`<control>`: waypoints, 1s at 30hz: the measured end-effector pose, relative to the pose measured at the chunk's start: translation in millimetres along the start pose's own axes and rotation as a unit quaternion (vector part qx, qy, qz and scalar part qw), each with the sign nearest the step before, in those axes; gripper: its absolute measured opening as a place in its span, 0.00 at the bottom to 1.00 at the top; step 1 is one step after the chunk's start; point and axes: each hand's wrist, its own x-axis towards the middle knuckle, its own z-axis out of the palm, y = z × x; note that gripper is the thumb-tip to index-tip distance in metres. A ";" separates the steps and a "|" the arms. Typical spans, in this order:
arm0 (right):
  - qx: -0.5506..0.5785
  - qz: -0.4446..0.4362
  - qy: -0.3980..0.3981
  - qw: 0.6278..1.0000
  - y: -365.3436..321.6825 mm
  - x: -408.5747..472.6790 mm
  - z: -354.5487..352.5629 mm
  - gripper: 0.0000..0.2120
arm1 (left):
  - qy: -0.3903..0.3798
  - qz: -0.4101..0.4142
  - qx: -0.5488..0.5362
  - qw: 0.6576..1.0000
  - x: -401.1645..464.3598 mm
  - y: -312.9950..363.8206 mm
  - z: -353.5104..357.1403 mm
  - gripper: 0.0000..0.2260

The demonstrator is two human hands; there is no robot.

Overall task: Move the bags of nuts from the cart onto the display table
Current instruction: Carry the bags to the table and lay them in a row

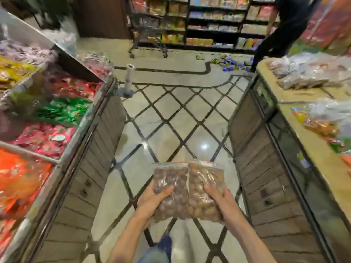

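Note:
I hold two clear zip bags of brown nuts side by side in front of me, above the aisle floor. My left hand (152, 201) grips the left bag of nuts (170, 179) from below and the side. My right hand (221, 199) grips the right bag of nuts (202, 179). The display table (311, 149), with a beige top, stands on my right and carries several clear bags of nuts (303, 73) at its far end. A shopping cart (148, 29) stands far ahead by the shelves.
A candy display (47, 114) with bright wrapped sweets runs along my left. A white post (129, 80) stands on the floor near its far corner. A person in dark clothes (279, 31) bends by the shelves ahead, with several blue packets (231, 62) scattered on the floor.

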 end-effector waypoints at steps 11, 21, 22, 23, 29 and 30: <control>0.056 -0.025 0.105 0.993 -76.0 170.0 -63.2 0.22 | -0.093 0.002 0.077 0.993 216.0 101.4 95.2 0.22; 0.075 -0.045 0.106 0.991 -197.0 364.9 -157.2 0.25 | -0.126 0.021 0.131 0.983 428.9 198.7 223.8 0.26; 0.070 -0.048 0.111 0.990 -208.8 381.4 -166.4 0.27 | -0.137 0.023 0.126 0.982 448.0 207.1 235.6 0.24; 0.066 -0.052 0.116 0.990 -220.3 397.8 -175.7 0.31 | -0.149 0.025 0.121 0.981 467.1 215.3 246.6 0.23; 0.063 -0.060 0.151 0.985 -280.2 481.1 -222.2 0.31 | -0.200 0.010 0.124 0.972 582.3 246.5 302.5 0.27; 0.062 -0.061 0.161 0.983 -288.6 495.7 -229.8 0.28 | -0.215 0.006 0.131 0.968 603.4 250.4 313.2 0.28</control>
